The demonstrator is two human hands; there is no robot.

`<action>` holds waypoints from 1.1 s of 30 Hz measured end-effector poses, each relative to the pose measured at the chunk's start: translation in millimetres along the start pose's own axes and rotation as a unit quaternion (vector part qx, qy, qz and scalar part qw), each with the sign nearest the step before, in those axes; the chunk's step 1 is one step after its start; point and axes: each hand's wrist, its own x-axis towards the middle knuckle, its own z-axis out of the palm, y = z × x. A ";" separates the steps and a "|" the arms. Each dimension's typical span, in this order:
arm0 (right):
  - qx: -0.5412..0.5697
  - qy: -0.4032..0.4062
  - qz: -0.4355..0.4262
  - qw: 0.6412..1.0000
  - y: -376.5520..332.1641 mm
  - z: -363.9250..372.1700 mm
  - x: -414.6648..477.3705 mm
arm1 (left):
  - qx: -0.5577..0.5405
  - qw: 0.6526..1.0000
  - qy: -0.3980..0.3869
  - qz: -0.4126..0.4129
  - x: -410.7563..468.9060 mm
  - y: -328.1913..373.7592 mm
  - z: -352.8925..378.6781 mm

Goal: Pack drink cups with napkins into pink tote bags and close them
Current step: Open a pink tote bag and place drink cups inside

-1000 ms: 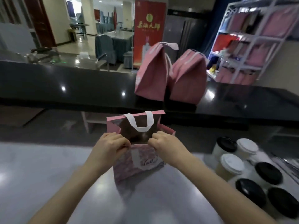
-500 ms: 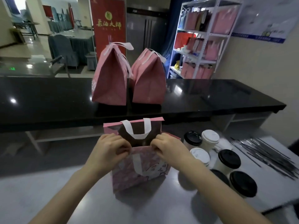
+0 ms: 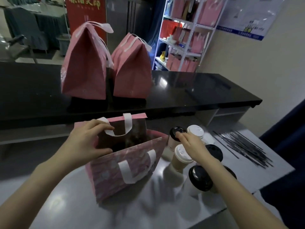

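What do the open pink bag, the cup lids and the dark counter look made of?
The open pink bag looks like non-woven fabric or coated paper, matte and printed; it holds creased folds. The cup lids are likely moulded plastic, black or white, slight sheen. The dark counter is polished stone or laminate, can't tell which; it mirrors lights sharply.

dark, unclear inside of pink bag (image 3: 125, 166); black-lidded cup (image 3: 231, 173) mostly behind right forearm (image 3: 231, 189)
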 end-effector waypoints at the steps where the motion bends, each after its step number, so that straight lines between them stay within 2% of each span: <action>1: 0.021 0.016 0.001 1.000 6.7 2.8 1.2 | 0.019 1.000 -0.001 -0.004 -3.0 2.2 1.3; 3: -0.012 0.020 -0.002 1.000 21.9 9.2 5.4 | 0.072 0.997 0.009 -0.004 -8.7 9.0 3.6; 6: -0.178 -0.061 0.018 0.982 42.8 19.2 11.7 | 0.135 0.990 0.032 0.002 -15.5 20.9 7.1; 8: -0.223 -0.104 0.013 0.969 53.6 26.5 14.9 | 0.153 0.988 0.034 0.006 -16.0 27.6 7.1; 14: -0.165 -0.119 -0.031 0.979 63.4 37.0 11.3 | 0.161 0.984 -0.067 -0.031 -24.3 33.6 20.2; 17: -0.148 -0.114 -0.063 0.980 56.0 30.4 3.5 | 0.199 0.973 -0.099 -0.057 -33.7 36.1 29.7; 23: -0.069 -0.008 -0.168 0.983 3.4 -42.2 -7.3 | 0.234 0.967 -0.074 -0.066 -46.6 48.2 42.3; 27: -0.013 0.045 -0.266 0.963 -50.2 -106.3 -17.8 | 0.246 0.965 -0.062 -0.068 -51.2 56.1 50.9; 30: 0.013 -0.003 -0.336 0.942 -89.2 -113.4 -35.2 | 0.259 0.961 -0.064 -0.066 -55.5 61.4 55.2; 33: -0.049 -0.100 -0.367 0.924 -113.5 -75.7 -49.2 | 0.269 0.959 -0.062 -0.068 -61.9 68.0 56.8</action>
